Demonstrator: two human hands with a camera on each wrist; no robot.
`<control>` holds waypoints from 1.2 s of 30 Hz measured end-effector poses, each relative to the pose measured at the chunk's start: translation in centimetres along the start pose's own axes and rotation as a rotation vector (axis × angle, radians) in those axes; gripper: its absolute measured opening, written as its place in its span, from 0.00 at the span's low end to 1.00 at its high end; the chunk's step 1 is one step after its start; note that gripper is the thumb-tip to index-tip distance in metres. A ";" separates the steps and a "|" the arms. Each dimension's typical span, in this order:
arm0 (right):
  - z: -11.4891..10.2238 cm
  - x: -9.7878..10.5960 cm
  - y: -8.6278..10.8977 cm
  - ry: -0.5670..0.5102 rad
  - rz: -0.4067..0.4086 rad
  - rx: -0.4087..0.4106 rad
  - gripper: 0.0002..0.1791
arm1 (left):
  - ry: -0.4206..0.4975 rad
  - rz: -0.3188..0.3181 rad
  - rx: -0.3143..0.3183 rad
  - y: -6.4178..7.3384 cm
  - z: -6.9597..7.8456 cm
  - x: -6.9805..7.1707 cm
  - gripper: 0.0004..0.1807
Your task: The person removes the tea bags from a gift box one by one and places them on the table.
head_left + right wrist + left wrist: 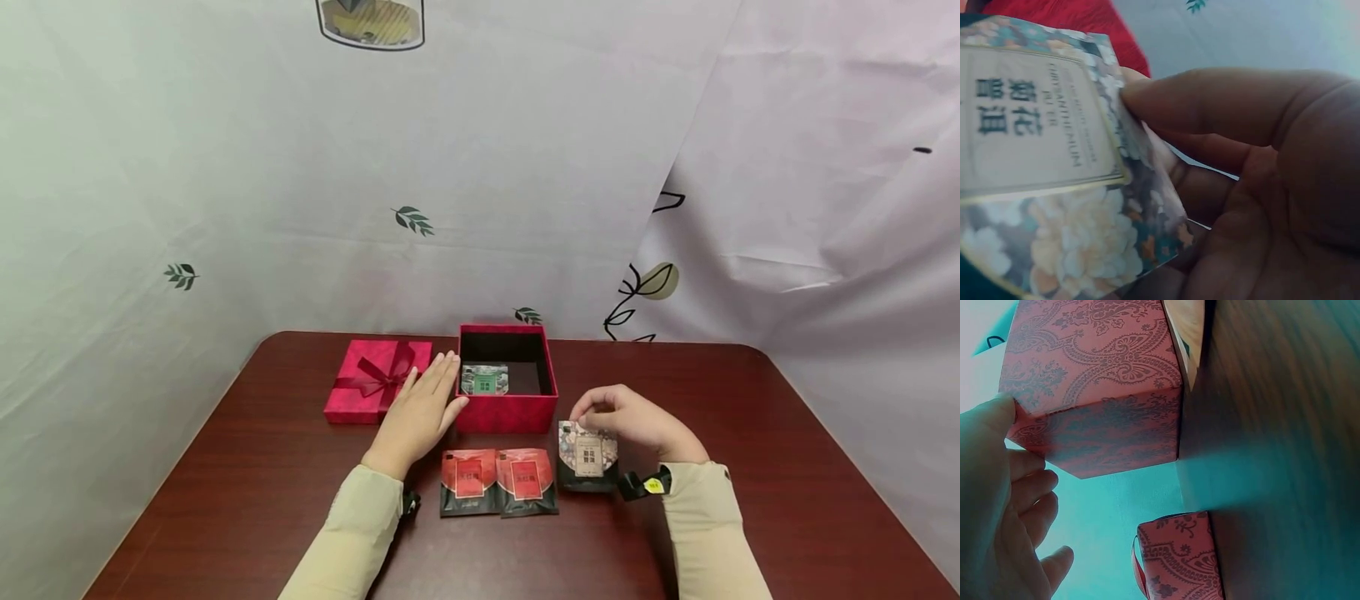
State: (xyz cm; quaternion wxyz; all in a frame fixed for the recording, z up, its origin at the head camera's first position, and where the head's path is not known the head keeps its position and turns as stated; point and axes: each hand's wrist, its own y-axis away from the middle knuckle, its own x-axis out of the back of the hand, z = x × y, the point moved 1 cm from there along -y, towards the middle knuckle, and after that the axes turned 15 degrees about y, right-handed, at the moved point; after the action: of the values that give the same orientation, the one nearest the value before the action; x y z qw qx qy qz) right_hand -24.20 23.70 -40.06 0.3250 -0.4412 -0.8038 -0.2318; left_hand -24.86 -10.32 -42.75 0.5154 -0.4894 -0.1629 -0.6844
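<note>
My right hand (pixel 633 423) pinches the top edge of a flowered tea sachet (pixel 588 458), thumb in front; the right wrist view reads "Chrysanthemum Pu Er" on the sachet (pixel 1041 125). An uncovered red gift box (pixel 506 414) stands farther back, with a green tea sachet (pixel 486 381) lying in its left part. Against the left side of this box rests my left hand (pixel 422 417), its fingers extended. In the left wrist view the thumb touches the corner of the patterned box (pixel 1097 356). Two red tea sachets (pixel 468 483) lie side by side between my hands.
Left of the box lies its red lid (pixel 367 400), tied with a dark red ribbon bow (pixel 386 375). Everything sits on a reddish-brown wooden table (pixel 225 467). A pale cloth (pixel 525 167) with leaf prints hangs behind the table's far edge.
</note>
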 end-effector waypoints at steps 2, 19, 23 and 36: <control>0.3 -0.2 -0.1 0.025 -0.020 -0.001 0.07 | 0.001 0.001 0.001 0.0 0.0 0.0 0.38; 1.3 -2.3 -1.3 0.087 -0.048 -0.055 0.09 | 0.012 0.000 0.002 0.1 0.0 0.0 0.38; 1.3 -2.8 -1.6 0.097 -0.034 -0.048 0.07 | 0.009 0.001 0.003 0.0 0.0 -0.1 0.39; 0.2 -3.0 -1.6 0.219 -0.007 -0.056 0.07 | 0.015 0.012 -0.007 0.0 -0.1 -0.2 0.38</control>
State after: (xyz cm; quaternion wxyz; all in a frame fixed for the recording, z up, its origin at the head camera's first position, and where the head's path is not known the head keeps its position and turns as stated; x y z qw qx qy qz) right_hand -24.43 21.35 -42.52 0.3975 -0.4192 -0.7582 -0.3023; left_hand -24.91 -10.30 -42.92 0.5192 -0.4869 -0.1537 -0.6854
